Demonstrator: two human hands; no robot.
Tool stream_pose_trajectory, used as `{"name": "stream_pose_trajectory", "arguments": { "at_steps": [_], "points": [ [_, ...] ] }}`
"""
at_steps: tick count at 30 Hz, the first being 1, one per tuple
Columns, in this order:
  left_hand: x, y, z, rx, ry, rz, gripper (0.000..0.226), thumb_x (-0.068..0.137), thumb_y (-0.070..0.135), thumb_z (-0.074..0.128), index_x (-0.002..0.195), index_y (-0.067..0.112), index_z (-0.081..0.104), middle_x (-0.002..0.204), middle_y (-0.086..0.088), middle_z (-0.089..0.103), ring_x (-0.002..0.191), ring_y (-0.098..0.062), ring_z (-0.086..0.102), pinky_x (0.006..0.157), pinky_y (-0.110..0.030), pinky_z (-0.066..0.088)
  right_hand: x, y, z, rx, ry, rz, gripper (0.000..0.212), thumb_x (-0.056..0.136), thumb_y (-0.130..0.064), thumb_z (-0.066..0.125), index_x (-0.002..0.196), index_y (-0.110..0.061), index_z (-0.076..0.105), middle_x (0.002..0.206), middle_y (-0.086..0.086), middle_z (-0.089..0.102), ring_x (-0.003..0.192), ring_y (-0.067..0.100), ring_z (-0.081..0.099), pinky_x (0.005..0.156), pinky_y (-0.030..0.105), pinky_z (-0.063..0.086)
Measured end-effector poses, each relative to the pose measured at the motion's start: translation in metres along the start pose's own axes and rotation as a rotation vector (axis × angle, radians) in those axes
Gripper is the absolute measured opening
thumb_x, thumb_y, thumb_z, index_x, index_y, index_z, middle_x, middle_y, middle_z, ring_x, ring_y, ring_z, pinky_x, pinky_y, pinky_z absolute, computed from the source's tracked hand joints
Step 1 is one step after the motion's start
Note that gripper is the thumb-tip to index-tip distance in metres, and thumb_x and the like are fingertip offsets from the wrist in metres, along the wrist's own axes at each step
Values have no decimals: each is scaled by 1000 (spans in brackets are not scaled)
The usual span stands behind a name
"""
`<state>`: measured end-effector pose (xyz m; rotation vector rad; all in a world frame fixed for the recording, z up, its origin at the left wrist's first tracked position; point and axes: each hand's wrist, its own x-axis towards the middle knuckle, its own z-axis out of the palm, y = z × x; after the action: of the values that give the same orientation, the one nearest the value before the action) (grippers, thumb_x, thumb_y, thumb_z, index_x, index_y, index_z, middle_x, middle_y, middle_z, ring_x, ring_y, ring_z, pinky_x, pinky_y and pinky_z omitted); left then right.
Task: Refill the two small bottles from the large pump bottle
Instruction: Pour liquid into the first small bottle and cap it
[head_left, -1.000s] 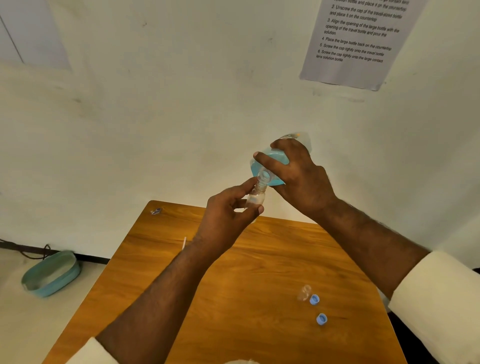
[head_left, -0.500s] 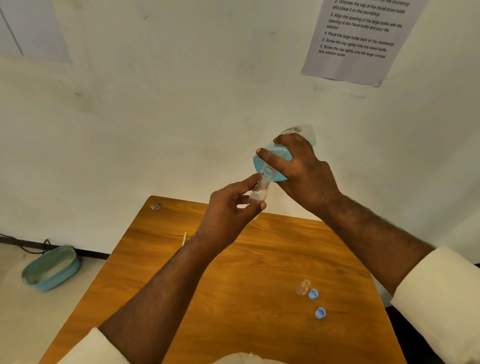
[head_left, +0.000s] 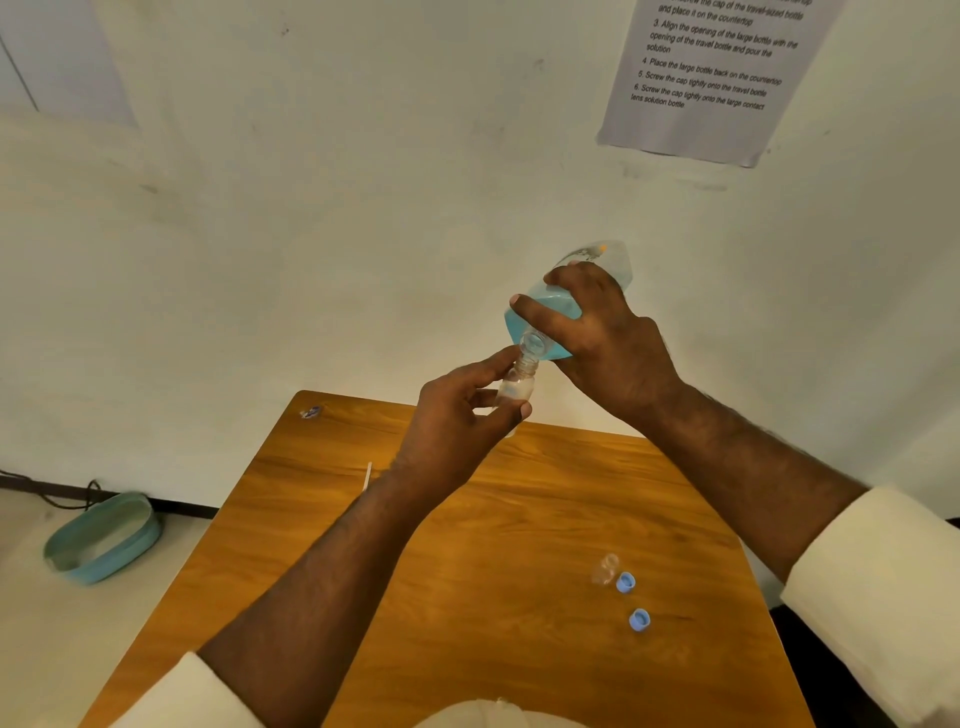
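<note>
right hand (head_left: 605, 338): I have it wrapped round the big bottle (head_left: 550, 312), tipped neck-down above the far table (head_left: 519, 545) edge.
left hand (head_left: 457, 421): I pinch the small bottle (head_left: 517, 387) between thumb and fingers, upright, mouth right under the big one's neck.
second small bottle (head_left: 604, 569): clear, on the table by two blue caps (head_left: 625, 582).
handling: big bottle looks thin, half full of blue liquid; I expect the weight to shift and the walls to give, so I grip mid-body, lightly. Small one is light, probably slick; hold below the neck.
risk: spill if mouths drift.
</note>
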<state>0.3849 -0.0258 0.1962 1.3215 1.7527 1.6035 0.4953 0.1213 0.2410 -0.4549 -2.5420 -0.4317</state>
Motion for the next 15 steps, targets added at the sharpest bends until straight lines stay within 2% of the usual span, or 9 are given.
{"name": "stream_pose_trajectory", "arguments": {
  "at_steps": [15],
  "points": [
    [2,2,1,-9,3,-11,57,84,12,71,136,24,51,135,-1,58,110,-17,63,89,-43,57,2,1,1,1,14,-1,68,70,-4,81,131,-17,53,128,24,52,120,42,48,67,52,57]
  ]
}}
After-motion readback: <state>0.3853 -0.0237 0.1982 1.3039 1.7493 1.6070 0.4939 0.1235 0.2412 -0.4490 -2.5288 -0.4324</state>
